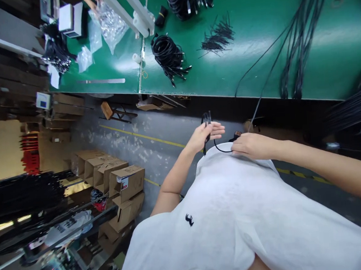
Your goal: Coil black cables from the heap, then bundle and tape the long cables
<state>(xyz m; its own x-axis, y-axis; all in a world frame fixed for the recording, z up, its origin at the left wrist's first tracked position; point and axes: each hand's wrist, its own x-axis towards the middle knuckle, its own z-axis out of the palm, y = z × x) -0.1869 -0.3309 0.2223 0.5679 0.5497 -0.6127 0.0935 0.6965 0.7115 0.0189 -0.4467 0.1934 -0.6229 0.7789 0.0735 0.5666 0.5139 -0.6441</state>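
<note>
Black cable [223, 151] bows from my left hand [200, 138], thumb clamping its coil [204, 118], to my right hand [251, 145], closed on it. Looks light, springy; I'd pinch beside the coil.

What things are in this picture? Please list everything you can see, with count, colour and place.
Workbench: one surface, green, across the top
Cable coils: two large, black, on the bench
Short strands: one pile, black, right of the coils
Long cables: many, black, bench's right part
Plastic bags: several, clear, upper left
Flat strip: one, silvery, near the bench edge
Cartons: several, brown, floor at left
Red items: count unclear, far left
Floor line: yellow, beyond the hands
Held cable: black, at the hands; count unclear
T-shirt: one, white, worn
Left hand: one, bare, centre
Right hand: one, bare, right of centre
</note>
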